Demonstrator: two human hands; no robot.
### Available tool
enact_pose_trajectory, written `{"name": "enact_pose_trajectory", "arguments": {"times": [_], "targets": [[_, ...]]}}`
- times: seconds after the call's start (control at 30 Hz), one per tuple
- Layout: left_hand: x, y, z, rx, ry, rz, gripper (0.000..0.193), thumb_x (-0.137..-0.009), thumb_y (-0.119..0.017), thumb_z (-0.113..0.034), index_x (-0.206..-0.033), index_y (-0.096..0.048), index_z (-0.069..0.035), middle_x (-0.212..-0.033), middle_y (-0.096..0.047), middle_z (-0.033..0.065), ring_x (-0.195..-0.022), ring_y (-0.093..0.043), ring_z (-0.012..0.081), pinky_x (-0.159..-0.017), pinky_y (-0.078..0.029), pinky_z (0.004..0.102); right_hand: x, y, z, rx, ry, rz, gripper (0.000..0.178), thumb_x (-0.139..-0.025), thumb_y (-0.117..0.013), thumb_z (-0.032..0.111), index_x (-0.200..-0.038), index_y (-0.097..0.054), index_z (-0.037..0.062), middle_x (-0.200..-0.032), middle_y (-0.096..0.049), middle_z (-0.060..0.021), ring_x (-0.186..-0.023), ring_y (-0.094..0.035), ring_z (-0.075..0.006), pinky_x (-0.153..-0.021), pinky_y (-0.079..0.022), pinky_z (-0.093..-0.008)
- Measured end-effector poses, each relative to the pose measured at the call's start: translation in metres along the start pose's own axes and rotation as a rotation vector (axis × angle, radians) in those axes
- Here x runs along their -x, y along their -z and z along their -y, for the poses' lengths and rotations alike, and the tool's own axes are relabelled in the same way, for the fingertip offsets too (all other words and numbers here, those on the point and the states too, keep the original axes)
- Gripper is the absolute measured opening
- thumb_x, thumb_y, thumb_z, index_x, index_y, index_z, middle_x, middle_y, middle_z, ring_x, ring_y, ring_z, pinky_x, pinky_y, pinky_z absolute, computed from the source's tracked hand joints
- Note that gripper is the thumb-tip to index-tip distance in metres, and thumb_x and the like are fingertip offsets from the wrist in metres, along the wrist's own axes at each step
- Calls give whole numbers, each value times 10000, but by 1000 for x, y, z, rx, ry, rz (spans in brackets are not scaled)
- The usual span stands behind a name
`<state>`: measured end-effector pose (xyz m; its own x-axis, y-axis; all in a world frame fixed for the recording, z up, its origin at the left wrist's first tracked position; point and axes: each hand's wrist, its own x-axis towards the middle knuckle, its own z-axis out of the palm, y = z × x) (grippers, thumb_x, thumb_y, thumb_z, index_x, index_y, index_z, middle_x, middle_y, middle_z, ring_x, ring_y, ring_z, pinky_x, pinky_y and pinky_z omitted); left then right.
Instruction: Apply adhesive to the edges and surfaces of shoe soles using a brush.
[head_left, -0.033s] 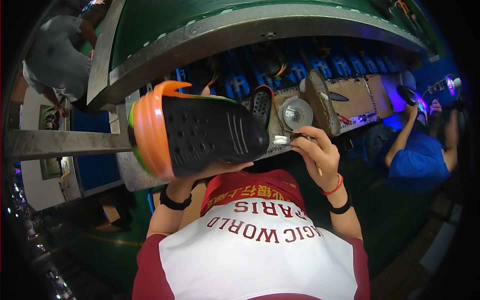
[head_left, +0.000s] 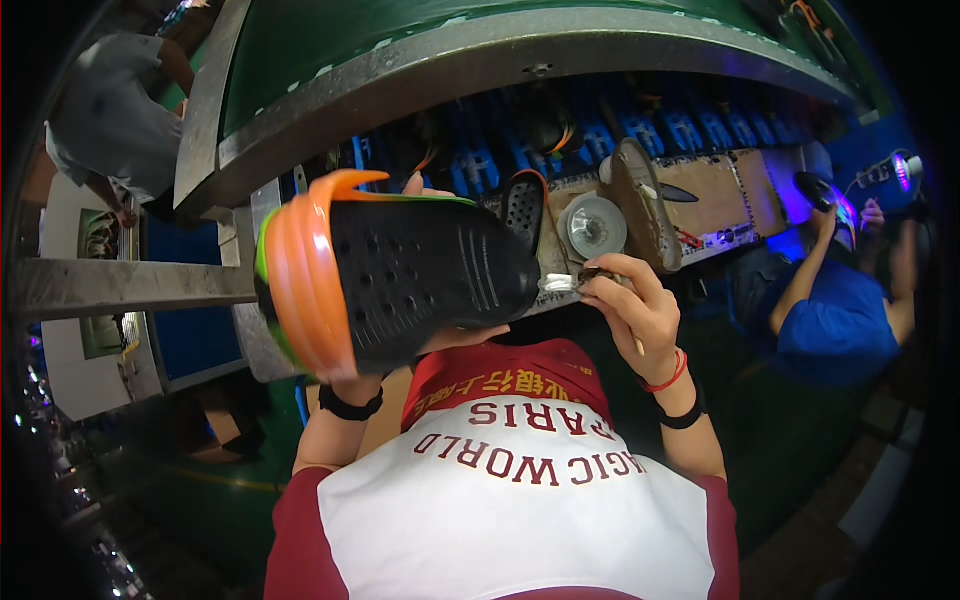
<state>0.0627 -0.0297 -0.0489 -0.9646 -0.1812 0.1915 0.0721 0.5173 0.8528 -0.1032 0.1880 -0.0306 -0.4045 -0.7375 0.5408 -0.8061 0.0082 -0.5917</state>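
Observation:
A black shoe sole [head_left: 430, 265] with rows of holes and grooves takes up the space left of centre. A curved orange and green piece [head_left: 310, 275] wraps its left end. My left hand [head_left: 465, 338] is closed round the sole from behind; a fingertip shows at its upper edge and most of the hand is hidden. My right hand [head_left: 637, 308] pinches a small brush [head_left: 561, 284] with white bristles and a thin light handle. Those bristles are at the right end of the sole; whether they touch it I cannot tell.
Behind the brush, a pale round bowl [head_left: 593, 226] stands on the bench beside a small black perforated piece [head_left: 522, 208] and a brown tray-like holder [head_left: 640, 200]. A metal-edged conveyor [head_left: 500, 72] curves across the back. Other people [head_left: 835, 310] work at right and far left.
The orange-wrapped end of the sole has come down a little toward me. The brush has shifted slightly left, its bristles nearer the sole. Both hands keep their hold.

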Motion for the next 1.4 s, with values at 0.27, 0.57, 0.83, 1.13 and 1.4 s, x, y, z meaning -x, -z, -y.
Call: {"name": "enact_pose_trajectory", "arguments": {"times": [0.27,0.57,0.83,1.13,1.4], "targets": [[-98,0,38,85,-91,-10,521,-665,-777,-211,-1097,-546,-33,-1015,-594,108,-864,-591,161,-864,-472,374,-7,3,8,43,43,114,222,-644,-691,-5,-851,-615,21,-930,-597,-113,-506,-565,-144,-407,-434,-233],[-108,6,54,185,-200,-13,494,-696,-745,-185,-1116,-529,-37,-1014,-584,124,-825,-593,166,-869,-471,402,-11,2,4,199,111,82,209,-650,-666,11,-849,-606,26,-927,-595,-101,-530,-574,-156,-428,-446,-241],[-11,15,22,259,-298,-30,471,-724,-716,-162,-1132,-514,-40,-1013,-576,138,-791,-594,171,-874,-470,427,-14,1,1,220,91,18,242,-637,-646,-34,-870,-610,20,-952,-589,-118,-512,-558,-140,-433,-444,-241],[-15,19,39,378,-428,-18,446,-756,-684,-136,-1150,-496,-43,-1012,-566,153,-753,-596,176,-879,-469,456,-19,0,2,233,51,51,205,-681,-673,-10,-874,-611,22,-940,-594,-109,-545,-588,-179,-447,-459,-255],[-74,-7,42,438,-518,-37,425,-784,-655,-113,-1166,-481,-46,-1011,-558,167,-719,-597,181,-884,-468,481,-27,2,8,26,-65,61,167,-724,-663,-1,-880,-605,9,-904,-622,-112,-654,-624,-273,-533,-502,-290]]}}
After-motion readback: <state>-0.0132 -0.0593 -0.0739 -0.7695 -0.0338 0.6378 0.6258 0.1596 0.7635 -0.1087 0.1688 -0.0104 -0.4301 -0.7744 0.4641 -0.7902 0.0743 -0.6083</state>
